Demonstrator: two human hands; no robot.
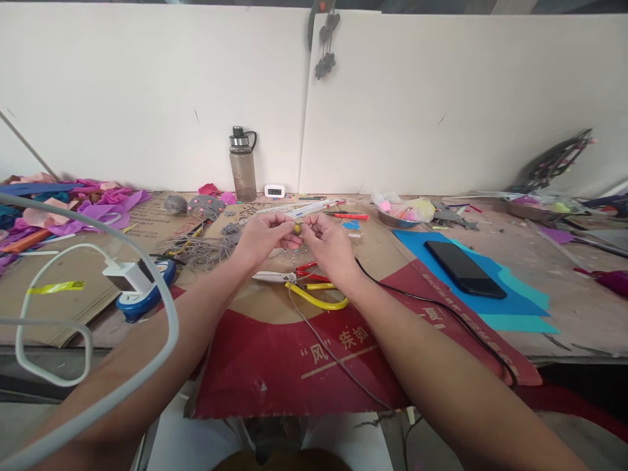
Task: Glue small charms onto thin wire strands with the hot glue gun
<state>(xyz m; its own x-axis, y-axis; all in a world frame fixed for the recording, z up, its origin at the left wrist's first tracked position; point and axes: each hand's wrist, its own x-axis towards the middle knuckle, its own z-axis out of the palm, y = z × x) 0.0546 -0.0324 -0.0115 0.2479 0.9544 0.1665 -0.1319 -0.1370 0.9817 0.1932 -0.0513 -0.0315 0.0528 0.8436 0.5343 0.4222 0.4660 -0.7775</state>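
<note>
My left hand (265, 239) and my right hand (328, 241) meet above the middle of the table, fingers pinched together on a small yellowish object (297, 228) held between them. What the small object is I cannot make out. Just below the hands lie yellow-handled pliers (316, 297), red-handled scissors (309, 271) and a white-handled tool (272, 277) on a red and tan cardboard sheet (294, 353). A tangle of grey cord (206, 250) lies to the left of my left hand.
A black phone (464, 268) rests on blue sheets (510, 294) at the right. A grey water bottle (242, 165) and a small clock (275, 191) stand at the back wall. Purple and pink scraps (78, 206) pile at the left. White cables (98, 314) cross the left foreground; a metal bowl (397, 214) sits back right.
</note>
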